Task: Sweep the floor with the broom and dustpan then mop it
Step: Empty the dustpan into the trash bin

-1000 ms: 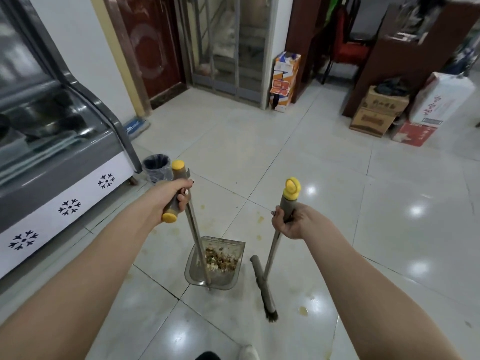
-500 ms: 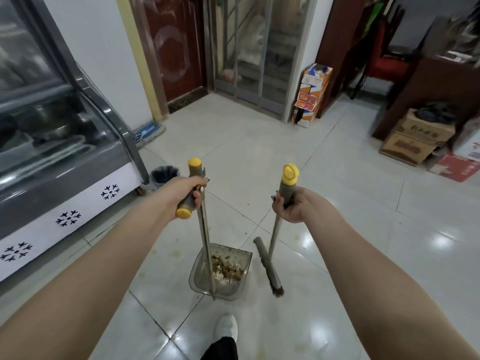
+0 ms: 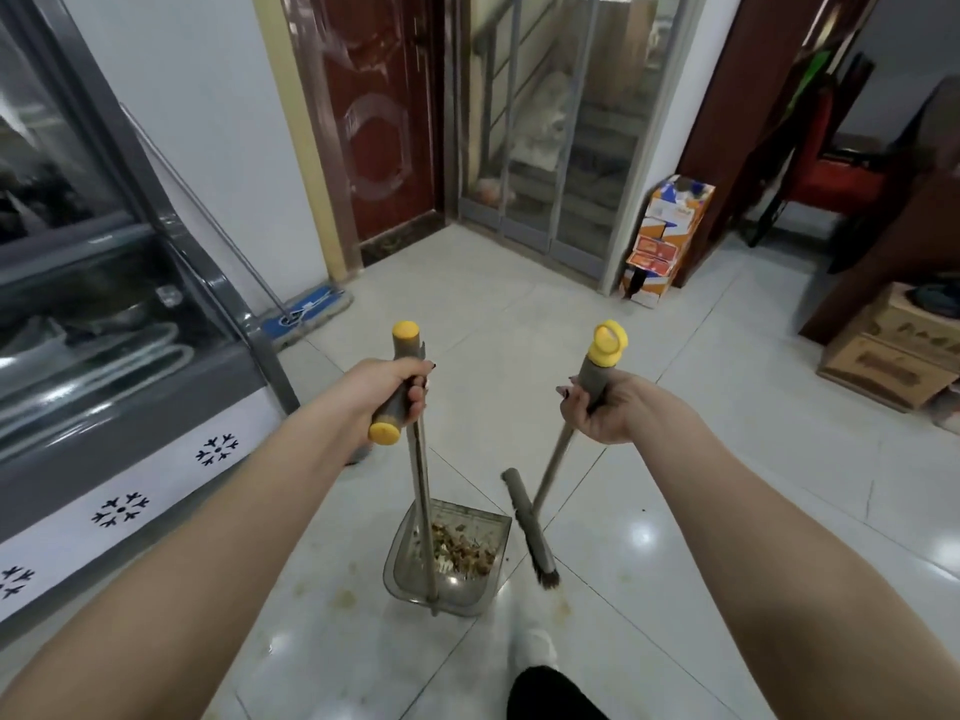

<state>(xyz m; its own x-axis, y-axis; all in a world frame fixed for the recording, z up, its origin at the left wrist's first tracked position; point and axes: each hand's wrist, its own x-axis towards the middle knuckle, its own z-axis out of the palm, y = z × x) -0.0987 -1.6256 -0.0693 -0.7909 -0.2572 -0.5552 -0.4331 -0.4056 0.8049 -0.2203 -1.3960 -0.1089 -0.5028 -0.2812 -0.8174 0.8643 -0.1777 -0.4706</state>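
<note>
The left hand (image 3: 395, 392) is wrapped around the grey grip of the dustpan (image 3: 402, 561), fingers curled over it between the two yellow end caps. From that grip a thin metal shaft drops toward 6 o'clock to the pan, which sits low in the view, just left of centre. The clear grey pan holds a heap of brown and pale debris (image 3: 462, 550) gathered near its middle. Whether the pan rests on the floor (image 3: 727, 511) or hangs just above it cannot be told.

The right hand (image 3: 602, 407) grips the broom (image 3: 530, 532) on its grey sleeve just under the yellow loop cap, fingers closed round it. The handle slants down toward 7 o'clock from that hand, and the narrow brush head lies just beside the pan, at its 3 o'clock, bristles pointing down toward 6 o'clock. Head and pan look close but apart.

The pale tiles are glossy, with yellowish stains at the pan's 8 o'clock. A white shoe (image 3: 535, 649) shows at 6 o'clock, below the pan.

The mop (image 3: 306, 309), with a flat blue head, leans against the white wall at 10 o'clock, well apart from both hands. A grey display cooler (image 3: 104, 356) with snowflake marks fills the 9 o'clock side. At 12 o'clock stand a red door (image 3: 379, 122) and glass doors (image 3: 545, 148). A printed orange carton (image 3: 665, 236) stands at 1 o'clock, a red chair (image 3: 841, 179) at 2 o'clock, and brown cardboard boxes (image 3: 893, 356) at 3 o'clock.
</note>
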